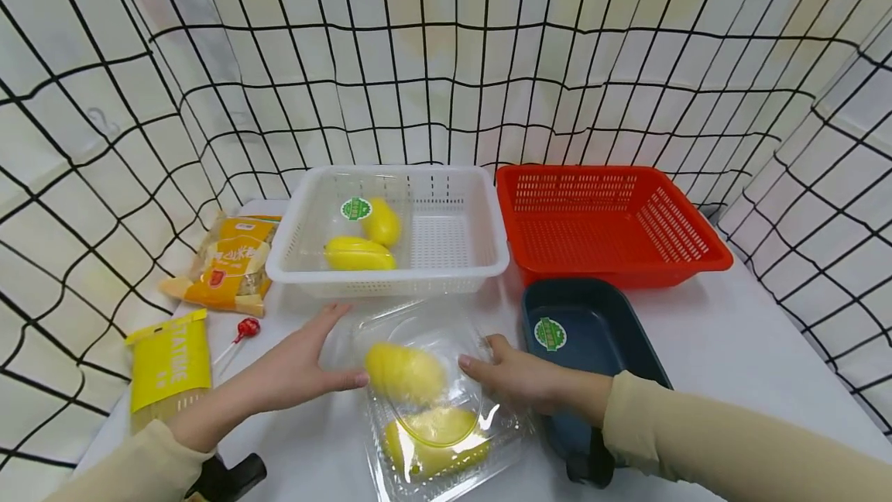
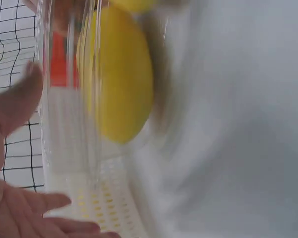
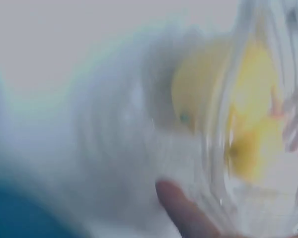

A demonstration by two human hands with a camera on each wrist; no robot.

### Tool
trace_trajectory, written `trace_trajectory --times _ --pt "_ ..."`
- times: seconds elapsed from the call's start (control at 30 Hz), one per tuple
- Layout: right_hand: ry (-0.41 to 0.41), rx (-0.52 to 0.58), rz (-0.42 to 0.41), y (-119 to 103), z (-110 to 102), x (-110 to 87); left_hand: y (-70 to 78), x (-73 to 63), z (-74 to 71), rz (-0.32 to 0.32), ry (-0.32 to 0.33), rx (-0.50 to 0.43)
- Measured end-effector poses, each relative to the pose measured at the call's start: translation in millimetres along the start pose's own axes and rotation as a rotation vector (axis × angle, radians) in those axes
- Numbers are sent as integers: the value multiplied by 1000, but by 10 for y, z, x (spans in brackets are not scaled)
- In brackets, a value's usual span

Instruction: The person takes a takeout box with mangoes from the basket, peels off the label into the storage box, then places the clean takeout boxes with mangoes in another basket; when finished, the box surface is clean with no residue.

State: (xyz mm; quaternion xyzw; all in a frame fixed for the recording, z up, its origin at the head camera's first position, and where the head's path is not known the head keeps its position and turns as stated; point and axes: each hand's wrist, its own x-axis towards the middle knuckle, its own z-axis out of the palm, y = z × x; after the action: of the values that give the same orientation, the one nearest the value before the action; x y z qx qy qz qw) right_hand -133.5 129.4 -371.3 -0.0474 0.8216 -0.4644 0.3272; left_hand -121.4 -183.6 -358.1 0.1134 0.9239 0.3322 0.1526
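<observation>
A clear plastic clamshell box (image 1: 453,324) is tilted at the front middle in the head view, with yellow fruits (image 1: 406,374) showing inside. My right hand (image 1: 523,378) grips its right edge, the thumb lying over the lid. On the other side, my left hand (image 1: 300,370) is spread with straight fingers, its thumb tip right at the box's left edge. The left wrist view shows the open left palm (image 2: 15,198) beside the clear wall and a yellow fruit (image 2: 121,74). Blurred in the right wrist view, a right finger (image 3: 184,208) lies along the box.
Behind stands a white basket (image 1: 390,279) with a similar box of yellow fruits, beside a red basket (image 1: 613,273). A dark blue pan (image 1: 599,331) with a green sticker lies right. At left are an orange snack bag (image 1: 240,262), a yellow pouch (image 1: 170,359) and a lollipop (image 1: 247,328).
</observation>
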Motion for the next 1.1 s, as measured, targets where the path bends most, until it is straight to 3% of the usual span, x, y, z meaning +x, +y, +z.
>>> trace_trajectory --times 0.2,0.33,0.5,0.8,1.1 --pt "123 175 66 17 210 -101 81 -20 225 -141 27 -176" --pt "150 243 86 13 329 -148 187 -14 399 -122 13 -206" --pt "170 292 44 30 409 -153 235 -2 522 -101 23 -217" --pt "233 312 60 -15 374 -5 188 12 560 -125 32 -244" --pt "152 483 -76 -40 408 57 83 40 519 -189 -8 -303"
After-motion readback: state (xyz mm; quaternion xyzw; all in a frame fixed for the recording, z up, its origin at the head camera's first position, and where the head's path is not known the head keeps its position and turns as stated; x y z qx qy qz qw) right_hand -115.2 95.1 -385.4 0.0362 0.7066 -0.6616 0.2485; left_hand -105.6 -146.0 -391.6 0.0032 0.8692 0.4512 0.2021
